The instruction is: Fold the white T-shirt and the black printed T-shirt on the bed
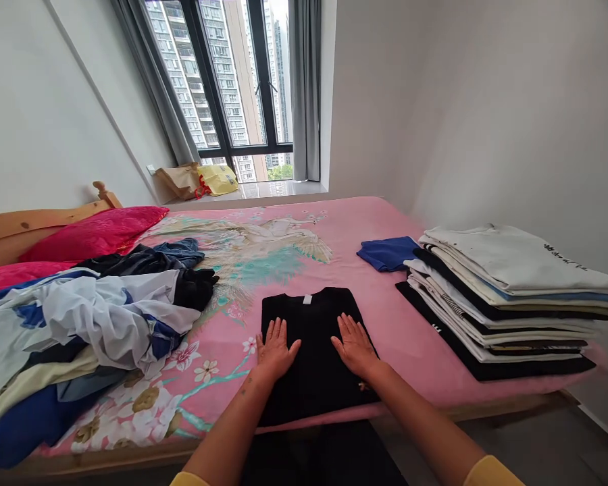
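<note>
A black T-shirt [311,364] lies folded into a neat rectangle near the front edge of the bed, its collar and a small white label facing away from me. My left hand [277,349] rests flat on its left side, fingers stretched out. On the right side of the shirt, my right hand [355,344] lies palm down with its fingers extended. Neither hand grips anything. A small light print shows near my right wrist, partly covered by the forearm.
A tall stack of folded clothes [507,304] stands at the right, with a folded blue garment [388,253] beside it. Crumpled clothes [106,317] are heaped at the left near red pillows [96,233]. Pink floral bedding [355,223] covers the bed. Bags [217,179] sit by the window.
</note>
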A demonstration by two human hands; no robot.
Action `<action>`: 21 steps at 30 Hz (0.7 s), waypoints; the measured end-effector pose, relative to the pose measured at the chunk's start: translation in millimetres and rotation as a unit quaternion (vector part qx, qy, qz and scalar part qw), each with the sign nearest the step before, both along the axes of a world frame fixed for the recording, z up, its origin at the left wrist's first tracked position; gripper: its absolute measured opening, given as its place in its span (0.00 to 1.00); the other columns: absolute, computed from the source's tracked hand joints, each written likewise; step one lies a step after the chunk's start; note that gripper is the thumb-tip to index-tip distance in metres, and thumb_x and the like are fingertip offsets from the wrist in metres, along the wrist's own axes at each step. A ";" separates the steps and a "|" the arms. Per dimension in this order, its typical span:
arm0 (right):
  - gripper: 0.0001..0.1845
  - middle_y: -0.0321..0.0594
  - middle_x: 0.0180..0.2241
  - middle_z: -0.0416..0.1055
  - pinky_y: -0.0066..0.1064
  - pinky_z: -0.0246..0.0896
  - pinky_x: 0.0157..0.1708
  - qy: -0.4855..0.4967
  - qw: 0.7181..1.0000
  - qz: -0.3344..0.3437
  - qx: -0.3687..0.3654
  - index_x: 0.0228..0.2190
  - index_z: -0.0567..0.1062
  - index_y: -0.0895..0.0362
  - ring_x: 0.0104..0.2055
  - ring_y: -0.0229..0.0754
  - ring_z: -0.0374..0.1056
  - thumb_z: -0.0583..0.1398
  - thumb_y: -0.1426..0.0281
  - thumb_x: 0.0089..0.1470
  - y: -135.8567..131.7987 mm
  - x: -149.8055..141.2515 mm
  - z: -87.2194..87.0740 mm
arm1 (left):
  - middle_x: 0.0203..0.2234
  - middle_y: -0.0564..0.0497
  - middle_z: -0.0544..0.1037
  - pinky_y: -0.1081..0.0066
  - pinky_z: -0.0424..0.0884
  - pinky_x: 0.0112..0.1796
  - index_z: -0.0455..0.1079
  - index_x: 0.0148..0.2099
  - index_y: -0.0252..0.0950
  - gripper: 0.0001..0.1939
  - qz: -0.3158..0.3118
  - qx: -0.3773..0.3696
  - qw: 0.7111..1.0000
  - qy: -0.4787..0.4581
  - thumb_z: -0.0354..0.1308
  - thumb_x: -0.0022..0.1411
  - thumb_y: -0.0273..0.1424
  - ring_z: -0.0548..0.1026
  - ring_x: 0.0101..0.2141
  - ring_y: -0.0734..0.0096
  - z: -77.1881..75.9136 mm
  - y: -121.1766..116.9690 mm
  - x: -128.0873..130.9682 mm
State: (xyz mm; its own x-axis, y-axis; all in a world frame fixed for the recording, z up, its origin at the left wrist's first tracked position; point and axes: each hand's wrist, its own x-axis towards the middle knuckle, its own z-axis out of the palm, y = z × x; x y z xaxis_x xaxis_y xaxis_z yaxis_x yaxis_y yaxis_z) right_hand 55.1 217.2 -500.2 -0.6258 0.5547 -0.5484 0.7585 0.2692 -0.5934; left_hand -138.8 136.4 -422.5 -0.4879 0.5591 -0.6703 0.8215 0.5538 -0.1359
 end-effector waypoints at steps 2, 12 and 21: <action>0.34 0.42 0.65 0.42 0.43 0.29 0.64 0.007 1.000 0.005 0.005 0.62 0.50 0.60 0.66 0.43 0.34 0.43 0.56 0.60 15.8 -5.5 -15.3 | 0.65 0.48 0.44 0.44 0.35 0.59 0.45 0.66 0.37 0.37 0.024 0.002 1.000 0.003 0.41 0.60 0.49 0.39 0.64 0.58 -10.6 9.5 -15.8; 0.24 0.42 0.57 0.60 0.38 0.48 0.57 0.000 0.993 -0.118 -0.012 0.55 0.64 0.56 0.59 0.44 0.54 0.45 0.69 0.59 103.5 -8.2 -91.5 | 0.60 0.42 0.60 0.59 0.51 0.59 0.58 0.61 0.33 0.27 0.285 0.196 0.937 -0.055 0.47 0.59 0.33 0.57 0.60 0.61 -47.2 33.4 -103.4; 0.10 0.37 0.32 0.74 0.27 0.59 0.35 0.056 0.992 -0.063 -0.094 0.29 0.76 0.56 0.36 0.39 0.66 0.56 0.65 0.47 142.6 -25.7 -127.5 | 0.27 0.49 0.79 0.69 0.72 0.33 0.74 0.34 0.33 0.16 0.355 0.205 0.893 -0.188 0.58 0.48 0.40 0.76 0.31 0.65 -59.1 44.0 -136.1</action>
State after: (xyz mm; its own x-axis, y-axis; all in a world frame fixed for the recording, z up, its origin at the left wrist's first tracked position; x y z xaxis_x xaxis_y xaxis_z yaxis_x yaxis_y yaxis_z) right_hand 29.4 359.8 -627.7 -0.6210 0.5267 -0.5804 0.7054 0.0529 -0.7068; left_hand -274.9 180.4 -481.6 -0.6003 0.4339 -0.6719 0.1885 0.8931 0.4084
